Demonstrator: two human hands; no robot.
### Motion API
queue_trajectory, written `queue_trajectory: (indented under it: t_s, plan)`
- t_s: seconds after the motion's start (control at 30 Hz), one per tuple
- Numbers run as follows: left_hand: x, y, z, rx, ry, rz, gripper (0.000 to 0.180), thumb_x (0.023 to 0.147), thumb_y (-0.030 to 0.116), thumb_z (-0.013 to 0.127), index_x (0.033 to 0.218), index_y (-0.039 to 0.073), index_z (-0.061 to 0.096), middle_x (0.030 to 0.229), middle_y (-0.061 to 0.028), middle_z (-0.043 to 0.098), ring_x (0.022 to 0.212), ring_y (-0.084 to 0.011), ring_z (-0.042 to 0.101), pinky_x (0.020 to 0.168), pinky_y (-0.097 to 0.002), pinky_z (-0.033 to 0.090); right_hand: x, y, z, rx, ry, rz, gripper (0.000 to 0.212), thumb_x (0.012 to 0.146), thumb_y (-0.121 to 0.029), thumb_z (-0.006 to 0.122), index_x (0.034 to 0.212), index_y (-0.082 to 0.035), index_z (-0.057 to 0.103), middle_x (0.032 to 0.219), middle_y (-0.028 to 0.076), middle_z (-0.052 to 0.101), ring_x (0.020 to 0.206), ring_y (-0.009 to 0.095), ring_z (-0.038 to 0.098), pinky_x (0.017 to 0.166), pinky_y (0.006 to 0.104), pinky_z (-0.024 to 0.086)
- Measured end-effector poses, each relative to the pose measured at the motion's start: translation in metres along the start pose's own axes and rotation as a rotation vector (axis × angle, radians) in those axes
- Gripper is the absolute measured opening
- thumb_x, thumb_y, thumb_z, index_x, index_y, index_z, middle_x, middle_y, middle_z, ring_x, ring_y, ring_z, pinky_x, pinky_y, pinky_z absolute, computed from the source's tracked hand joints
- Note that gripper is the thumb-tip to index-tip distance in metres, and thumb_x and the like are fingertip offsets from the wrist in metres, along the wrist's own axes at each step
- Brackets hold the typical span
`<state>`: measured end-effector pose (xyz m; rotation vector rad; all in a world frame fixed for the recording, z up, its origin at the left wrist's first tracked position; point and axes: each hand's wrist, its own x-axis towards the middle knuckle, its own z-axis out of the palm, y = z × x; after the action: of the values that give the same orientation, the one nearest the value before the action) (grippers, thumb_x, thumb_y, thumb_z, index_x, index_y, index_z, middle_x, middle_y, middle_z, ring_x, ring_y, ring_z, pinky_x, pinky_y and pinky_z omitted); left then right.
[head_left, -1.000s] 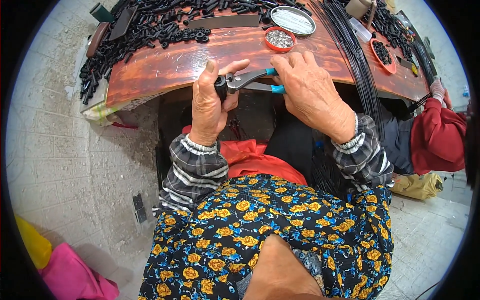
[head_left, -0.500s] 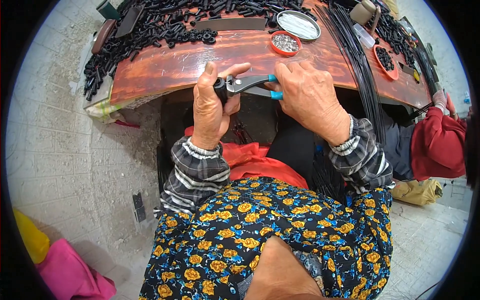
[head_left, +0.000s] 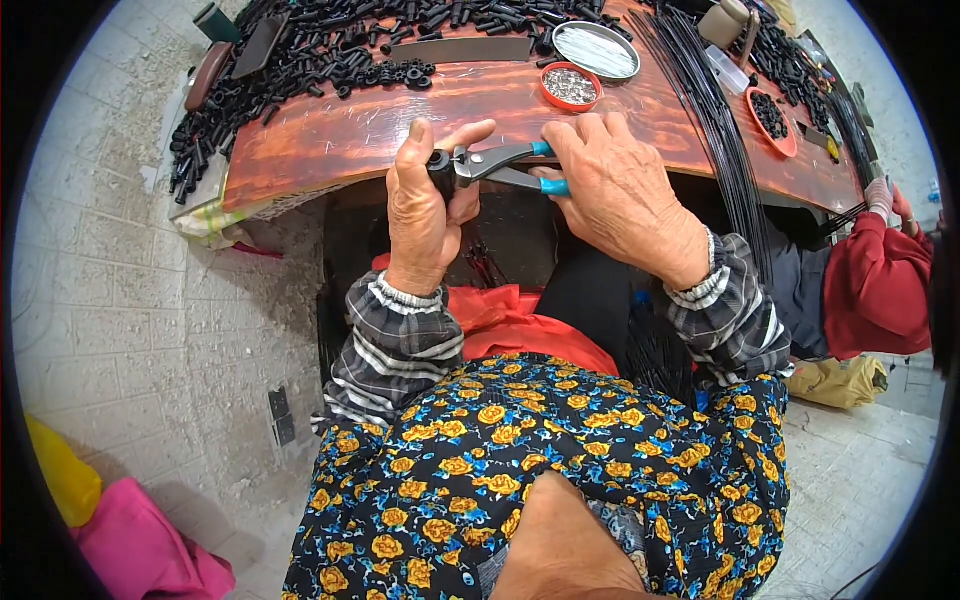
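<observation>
The black cylindrical part (head_left: 441,178) sits in the hollow of my left hand (head_left: 418,225), between the thumb and the curled fingers, its round end facing up and clear of the palm; my forefinger reaches out past it, behind the tool. I have it pinched firmly enough, I judge, that it should not twist, and I would keep that pinch low so the skin stays away from the metal. At that round end, just to its right, is the head of the pliers (head_left: 487,162); the jaws are right up against the part, but whether they bite on its rim or on something small at its end I cannot tell. My right hand (head_left: 632,190) is wrapped around the teal handles, which stand somewhat apart at the grip. To do this well, I think I should squeeze evenly, line the jaws up squarely with the part and let the left hand take the push without tipping. Both hands work in the air at the near edge of the wooden bench (head_left: 300,155). Beyond them on it lie a red bowl (head_left: 572,107) of small metal pieces, a round tray (head_left: 612,78) of pale strips and a heap of black parts (head_left: 335,45).
</observation>
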<state>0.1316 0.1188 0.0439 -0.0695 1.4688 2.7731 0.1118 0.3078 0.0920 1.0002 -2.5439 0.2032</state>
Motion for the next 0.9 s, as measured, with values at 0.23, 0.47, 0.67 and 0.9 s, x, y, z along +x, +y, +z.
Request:
queue_trajectory:
  t_s: [0.23,0.47,0.67,0.9]
  plan:
    - [-0.001,0.001,-0.004,-0.004,0.004,-0.004,0.074,0.092,0.061,0.043,0.108,-0.007,0.064,0.048,0.0054,0.036,0.042,-0.0048,0.027,0.043,-0.0230,0.021,-0.011,0.006,0.002,0.040,-0.074,0.002,0.027,0.079,-0.018,0.068,0.095,-0.003,0.053,0.085,0.014,0.056,0.077,0.032,0.059,0.063,0.0394,0.048]
    - [0.000,0.000,-0.006,0.069,-0.105,-0.030,0.077,0.092,0.062,0.041,0.110,-0.009,0.062,0.045,0.0049,0.031,0.042,-0.0047,0.025,0.043,-0.0233,0.020,0.001,0.007,-0.001,-0.022,-0.161,0.041,0.022,0.079,-0.021,0.068,0.087,-0.005,0.055,0.069,0.013,0.059,0.065,0.031,0.062,0.054,0.0409,0.046]
    - [0.001,0.003,-0.006,0.053,-0.038,-0.029,0.074,0.093,0.061,0.042,0.109,-0.009,0.063,0.045,0.0059,0.032,0.042,-0.0044,0.025,0.043,-0.0232,0.020,-0.002,0.007,0.007,0.024,-0.132,0.038,0.026,0.077,-0.016,0.068,0.094,-0.004,0.053,0.080,0.015,0.057,0.076,0.033,0.059,0.061,0.0415,0.048]
    - [0.001,0.000,-0.005,0.029,-0.039,-0.063,0.074,0.092,0.062,0.043,0.107,-0.008,0.064,0.051,0.0057,0.040,0.044,-0.0034,0.028,0.044,-0.0227,0.021,-0.003,0.002,0.007,0.033,-0.062,0.077,0.035,0.076,-0.012,0.069,0.103,-0.003,0.049,0.095,0.017,0.051,0.093,0.035,0.051,0.073,0.0420,0.047]
